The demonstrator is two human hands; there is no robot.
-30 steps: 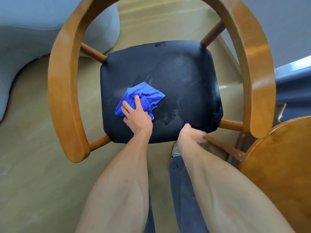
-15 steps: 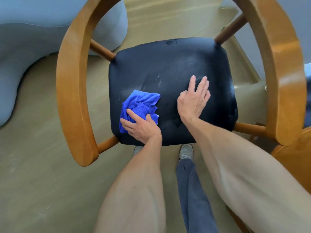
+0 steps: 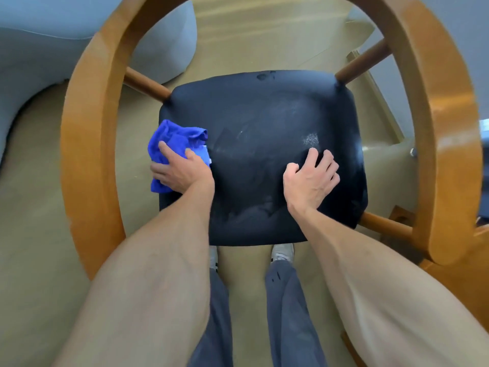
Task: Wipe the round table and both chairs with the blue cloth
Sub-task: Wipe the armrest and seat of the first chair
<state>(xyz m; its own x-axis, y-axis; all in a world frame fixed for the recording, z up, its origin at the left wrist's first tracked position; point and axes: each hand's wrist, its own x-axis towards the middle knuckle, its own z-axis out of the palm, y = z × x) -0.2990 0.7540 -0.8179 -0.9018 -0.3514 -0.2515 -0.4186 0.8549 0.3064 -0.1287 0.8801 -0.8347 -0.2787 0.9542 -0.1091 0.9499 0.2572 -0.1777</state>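
Note:
Below me stands a wooden chair with a curved armrest frame (image 3: 87, 160) and a black padded seat (image 3: 264, 133). My left hand (image 3: 182, 172) presses the crumpled blue cloth (image 3: 172, 139) against the seat's left edge, where the cloth hangs partly over the side. My right hand (image 3: 312, 178) rests on the right half of the seat with its fingers curled and nothing in it. Dusty smears show on the seat's middle and right. A sliver of the round wooden table (image 3: 460, 274) shows at the right edge.
A grey upholstered sofa (image 3: 39, 49) fills the upper left. Pale wooden floor (image 3: 34, 234) surrounds the chair. My legs in grey trousers and my two shoes (image 3: 281, 251) stand just in front of the seat.
My left hand has slid the cloth from the seat's front left part out to its left edge. My right hand's flat fingers have curled, and the camera has come closer.

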